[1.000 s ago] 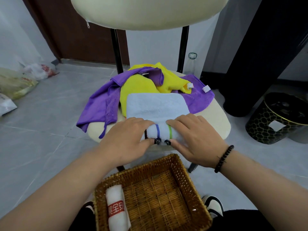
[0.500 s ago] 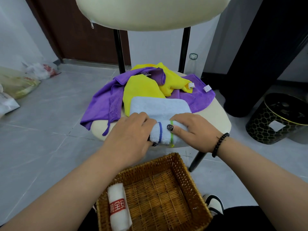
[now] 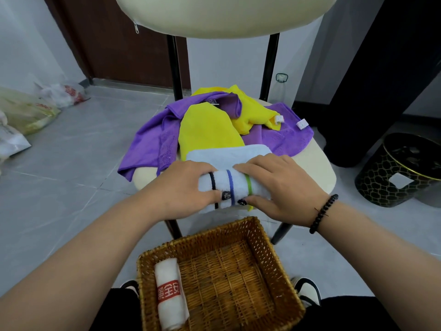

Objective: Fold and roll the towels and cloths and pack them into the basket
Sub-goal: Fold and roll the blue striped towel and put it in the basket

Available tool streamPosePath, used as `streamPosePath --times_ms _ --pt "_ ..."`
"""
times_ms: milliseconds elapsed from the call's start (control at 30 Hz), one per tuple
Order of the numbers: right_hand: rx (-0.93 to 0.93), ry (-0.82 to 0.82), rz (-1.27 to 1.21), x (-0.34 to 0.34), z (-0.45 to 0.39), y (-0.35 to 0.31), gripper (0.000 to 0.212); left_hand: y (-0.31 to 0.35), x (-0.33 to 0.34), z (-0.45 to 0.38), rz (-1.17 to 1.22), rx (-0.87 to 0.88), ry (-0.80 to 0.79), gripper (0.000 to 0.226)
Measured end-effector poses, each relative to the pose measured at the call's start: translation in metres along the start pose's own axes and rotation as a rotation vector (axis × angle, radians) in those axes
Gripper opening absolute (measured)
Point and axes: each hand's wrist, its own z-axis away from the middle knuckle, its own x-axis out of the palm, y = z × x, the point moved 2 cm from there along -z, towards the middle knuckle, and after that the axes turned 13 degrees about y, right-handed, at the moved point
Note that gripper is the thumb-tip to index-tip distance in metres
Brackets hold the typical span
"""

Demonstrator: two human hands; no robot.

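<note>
A pale blue towel (image 3: 229,185) with black, blue and green stripes lies on the cream chair seat (image 3: 317,168), its near end rolled into a thick tube. My left hand (image 3: 186,187) grips the roll's left end and my right hand (image 3: 276,185) grips its right end, thumbs under the front. The flat unrolled part (image 3: 226,154) stretches away from me. Behind it lie crumpled yellow cloths (image 3: 207,127) and purple cloths (image 3: 152,144). On my lap sits a wicker basket (image 3: 281,266) with one rolled white towel (image 3: 169,295), red label, along its left wall.
The chair's black back posts (image 3: 174,68) and cream backrest (image 3: 222,15) rise behind the cloths. A black and gold bin (image 3: 401,170) stands on the floor at right. Plastic bags (image 3: 28,111) lie at far left on grey tiles.
Both hands have rolled the striped towel further away from me; the roll is thicker and the flat part shorter. The stripes now wrap around the roll.
</note>
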Motion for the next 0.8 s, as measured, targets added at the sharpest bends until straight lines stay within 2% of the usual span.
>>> streamPosePath --times_ms 100,200,267,333,500,667,800 --pt "0.077 0.016 -0.064 0.002 -0.006 0.003 0.055 0.000 -0.001 0.000 -0.063 -0.075 0.132 0.042" --pt "0.231 0.016 -0.207 0.002 -0.013 0.009 0.058 0.001 -0.005 0.005 -0.025 -0.171 0.396 0.057" --pt "0.343 0.033 -0.302 -0.001 -0.017 0.012 0.055 0.002 -0.008 0.010 0.011 -0.176 0.584 0.054" --pt "0.425 0.088 -0.381 -0.006 -0.020 0.014 0.044 0.003 -0.008 0.015 0.048 -0.202 0.644 0.045" --pt "0.593 0.204 -0.424 -0.012 -0.026 0.014 0.022 0.006 0.003 0.017 0.266 -0.385 0.329 0.017" --pt "0.678 0.349 -0.454 -0.019 -0.032 -0.002 0.032 0.018 0.009 0.012 0.772 -0.545 0.130 0.021" --pt "0.600 0.407 -0.462 -0.020 -0.035 -0.029 0.032 0.032 0.006 0.012 1.212 -0.571 0.077 0.027"
